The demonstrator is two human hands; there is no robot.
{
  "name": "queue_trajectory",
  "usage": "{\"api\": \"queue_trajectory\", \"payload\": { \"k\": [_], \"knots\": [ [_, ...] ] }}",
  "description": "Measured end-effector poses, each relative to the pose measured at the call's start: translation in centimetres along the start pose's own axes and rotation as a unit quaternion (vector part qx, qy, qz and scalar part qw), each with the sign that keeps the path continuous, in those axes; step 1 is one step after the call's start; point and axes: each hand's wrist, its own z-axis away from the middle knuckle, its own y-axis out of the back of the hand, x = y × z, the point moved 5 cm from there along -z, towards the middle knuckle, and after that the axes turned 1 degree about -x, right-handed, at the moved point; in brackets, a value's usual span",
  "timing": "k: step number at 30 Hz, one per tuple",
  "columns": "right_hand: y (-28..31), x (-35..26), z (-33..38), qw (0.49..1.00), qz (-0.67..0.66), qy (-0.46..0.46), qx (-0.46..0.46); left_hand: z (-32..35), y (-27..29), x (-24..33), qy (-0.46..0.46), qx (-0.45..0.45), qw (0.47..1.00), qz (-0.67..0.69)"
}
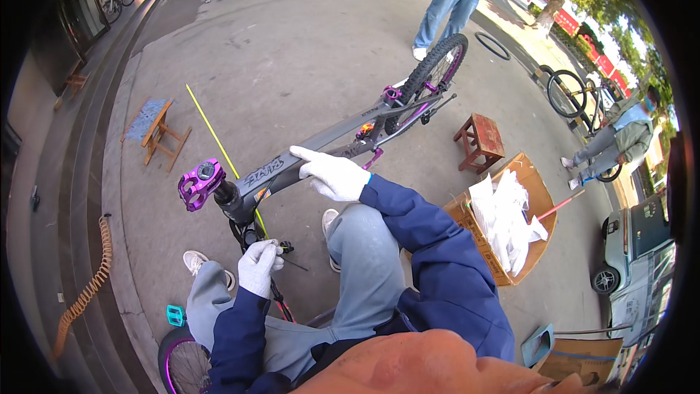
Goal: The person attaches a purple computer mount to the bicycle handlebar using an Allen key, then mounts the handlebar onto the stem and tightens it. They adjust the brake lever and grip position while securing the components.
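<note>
A grey bicycle frame (pixel 292 164) slants from near my knees to its rear wheel (pixel 437 76), which has a knobby tyre and purple rim. At its front end is a purple handlebar stem (pixel 201 183). My right hand (pixel 334 175), in a white glove, lies on the frame tube with its index finger stretched along it. Beside the dark front fork (pixel 246 232), my white-gloved left hand (pixel 258 268) is closed in a pinch. Whatever its fingertips hold is too small to make out. Dark cable ends show close to those fingers.
A red wooden stool (pixel 481 141) and a cardboard box (pixel 541 254) with white material stand to the right. A folding stool (pixel 153 128), yellow strip (pixel 213 131) and coiled orange hose (pixel 89 288) are left. A purple-rimmed wheel (pixel 169 371) lies lower left. People stand farther off.
</note>
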Motion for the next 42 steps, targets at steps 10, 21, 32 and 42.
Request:
{"api": "queue_trajectory", "payload": {
  "k": [10,21,32,42],
  "knots": [
    [0.4,9.6,6.0,0.933,0.127,-0.219,0.257,0.2,0.0,0.3,-0.011,-0.012,1.000,-0.011],
    [-1.3,3.2,2.3,0.980,0.062,-0.092,0.167,-0.3,-1.0,0.3,-0.006,-0.027,1.000,-0.011],
    [0.1,10.8,5.7,0.940,0.081,-0.249,0.220,0.3,0.6,0.1,-0.019,-0.008,1.000,-0.015],
    [0.3,13.1,6.4,0.926,0.108,-0.276,0.233,0.5,0.3,0.4,-0.025,-0.016,1.000,0.004]
  ]
}}
